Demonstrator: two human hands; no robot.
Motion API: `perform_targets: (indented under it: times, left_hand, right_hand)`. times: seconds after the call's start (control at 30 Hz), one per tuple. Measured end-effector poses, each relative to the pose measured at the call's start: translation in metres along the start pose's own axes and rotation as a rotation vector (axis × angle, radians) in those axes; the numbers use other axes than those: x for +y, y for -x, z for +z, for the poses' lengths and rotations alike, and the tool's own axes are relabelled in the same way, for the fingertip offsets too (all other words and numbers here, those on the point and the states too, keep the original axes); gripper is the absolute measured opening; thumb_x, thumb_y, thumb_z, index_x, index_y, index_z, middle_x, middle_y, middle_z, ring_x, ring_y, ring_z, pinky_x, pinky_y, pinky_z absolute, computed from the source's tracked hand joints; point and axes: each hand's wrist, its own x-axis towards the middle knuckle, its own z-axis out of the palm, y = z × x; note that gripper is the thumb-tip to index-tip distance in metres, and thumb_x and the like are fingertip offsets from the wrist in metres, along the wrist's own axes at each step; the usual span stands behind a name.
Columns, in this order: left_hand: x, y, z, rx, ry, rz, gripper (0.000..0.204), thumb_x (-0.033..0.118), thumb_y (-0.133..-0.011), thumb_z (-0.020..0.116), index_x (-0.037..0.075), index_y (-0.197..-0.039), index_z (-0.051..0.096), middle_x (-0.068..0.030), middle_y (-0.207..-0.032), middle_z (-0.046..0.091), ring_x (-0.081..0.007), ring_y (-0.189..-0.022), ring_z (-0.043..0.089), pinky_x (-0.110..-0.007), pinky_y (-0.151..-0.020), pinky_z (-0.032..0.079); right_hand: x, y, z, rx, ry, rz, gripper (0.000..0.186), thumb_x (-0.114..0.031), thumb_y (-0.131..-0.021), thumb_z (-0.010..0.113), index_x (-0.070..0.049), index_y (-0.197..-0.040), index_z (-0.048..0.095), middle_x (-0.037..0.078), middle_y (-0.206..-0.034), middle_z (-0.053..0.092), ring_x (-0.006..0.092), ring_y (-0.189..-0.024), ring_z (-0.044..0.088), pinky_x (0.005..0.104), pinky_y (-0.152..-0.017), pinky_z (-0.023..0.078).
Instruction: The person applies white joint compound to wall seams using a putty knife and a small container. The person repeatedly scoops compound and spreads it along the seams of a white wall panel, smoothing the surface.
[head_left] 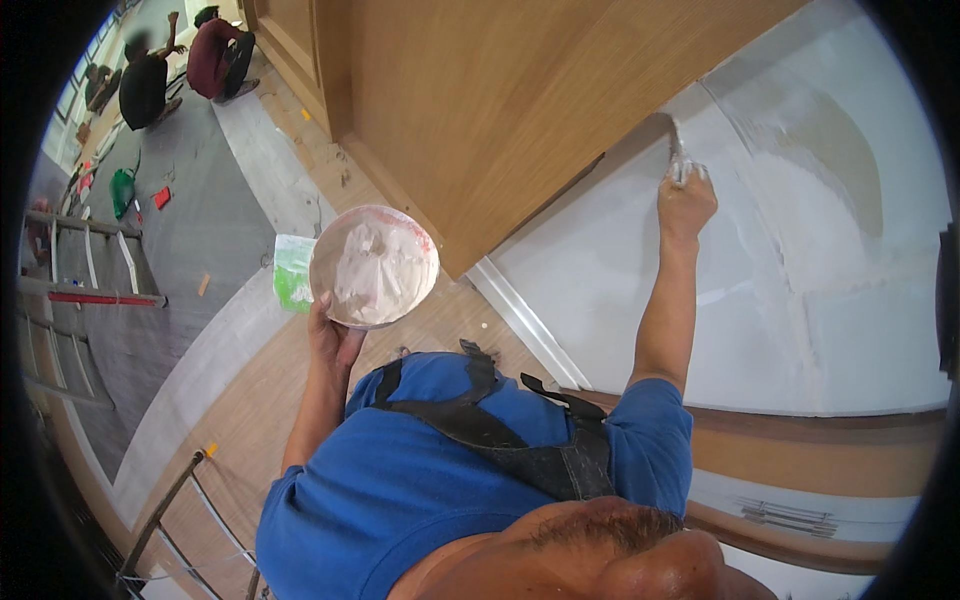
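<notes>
Floor far below, seen from up high

A dark grey floor covering [185, 215] spreads under the ladder [85, 270], edged by a pale strip and light wood-look flooring [250, 400]. On the grey lie a green bag [122, 190], a small red thing [161, 197] and scattered bits too small to tell. A green-and-white sack [292, 270] sits at the pale strip's edge. Two people [180, 65] crouch on the floor well apart, at the far end.

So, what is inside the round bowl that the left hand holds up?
The bowl holds a lump of whitish paste, smeared over its inner wall. The left hand supports it from below, so the underside is hidden. The paste covers the bowl's bottom.
</notes>
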Motion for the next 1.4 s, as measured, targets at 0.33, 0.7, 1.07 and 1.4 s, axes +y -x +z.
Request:
perform_targets:
  times: [0.33,0.7,1.07,1.4]
  left_hand:
    - [0.0,0.007,0.02,-0.032,-0.045,0.029,0.078,0.029,-0.08,0.073,0.007,-0.147,0.04,-0.0131,-0.143,0.051,-0.0332,-0.131,0.05,-0.055,-0.111,0.04]
    - [0.003,0.022,0.048,-0.14,-0.016,-0.038,0.081,0.029,-0.076,0.074,0.016,-0.148,0.04,-0.0107,-0.146,0.049,-0.0327,-0.135,0.045,-0.055,-0.113,0.037]
    - [0.007,0.051,0.096,-0.218,-0.135,-0.106,0.08,0.032,-0.077,0.074,0.01,-0.147,0.041,-0.0139,-0.147,0.047,-0.0362,-0.136,0.044,-0.057,-0.114,0.035]
    - [0.016,0.044,0.069,-0.261,-0.128,-0.154,0.085,0.036,-0.073,0.076,0.01,-0.147,0.041,-0.0121,-0.145,0.048,-0.0347,-0.134,0.046,-0.057,-0.114,0.033]
  right_hand:
    - [-0.033,0.06,-0.029,0.358,-0.514,0.558,0.009,-0.001,-0.086,0.07,0.004,-0.094,0.07,0.01,-0.079,0.068,0.0191,-0.07,0.063,0.0331,-0.063,0.049]
    - [-0.07,0.104,-0.045,0.248,-1.198,1.103,0.015,0.002,-0.089,0.07,0.008,-0.103,0.07,0.005,-0.094,0.069,0.0084,-0.081,0.06,0.0246,-0.075,0.049]
    - [-0.122,0.127,-0.074,-0.134,-1.974,1.407,0.022,-0.005,-0.088,0.073,0.006,-0.107,0.068,0.007,-0.097,0.07,0.0141,-0.088,0.067,0.0281,-0.077,0.054]
    - [-0.178,0.171,-0.1,-0.95,-1.746,1.06,0.023,0.0,-0.081,0.077,0.006,-0.102,0.07,0.008,-0.091,0.072,0.0143,-0.078,0.067,0.0289,-0.071,0.056]
